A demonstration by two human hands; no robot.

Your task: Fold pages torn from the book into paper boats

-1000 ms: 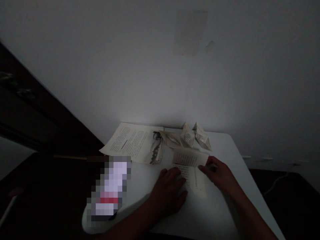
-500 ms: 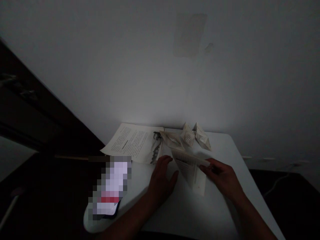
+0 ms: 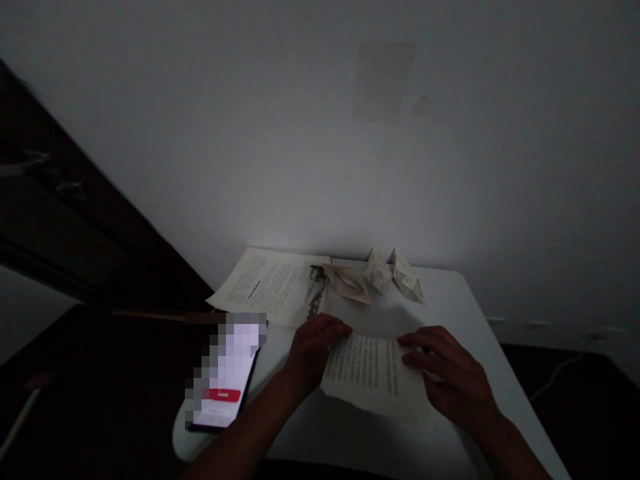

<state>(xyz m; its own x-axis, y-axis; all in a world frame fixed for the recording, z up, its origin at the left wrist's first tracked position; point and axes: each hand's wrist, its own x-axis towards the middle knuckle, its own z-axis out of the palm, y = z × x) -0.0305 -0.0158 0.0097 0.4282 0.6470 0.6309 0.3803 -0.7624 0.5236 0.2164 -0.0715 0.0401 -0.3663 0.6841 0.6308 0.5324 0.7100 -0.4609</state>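
Observation:
A printed sheet of paper with a ragged lower edge is spread between my hands above the small white table. My left hand is closed on its upper left corner, fingers bent over the edge. At the upper right side, my right hand holds the sheet with its fingertips on the corner. Behind the sheet stand folded paper boats: one flatter boat, a middle boat and a right boat.
An open book with a dark picture lies at the table's back left. A lit phone, partly pixelated, rests along the left edge. The white table touches the wall. A dark door is at left.
The folded sheet has been turned and opened out, its print now facing up. My left hand, apart from it before, has taken its left corner. The right hand has shifted slightly along the sheet.

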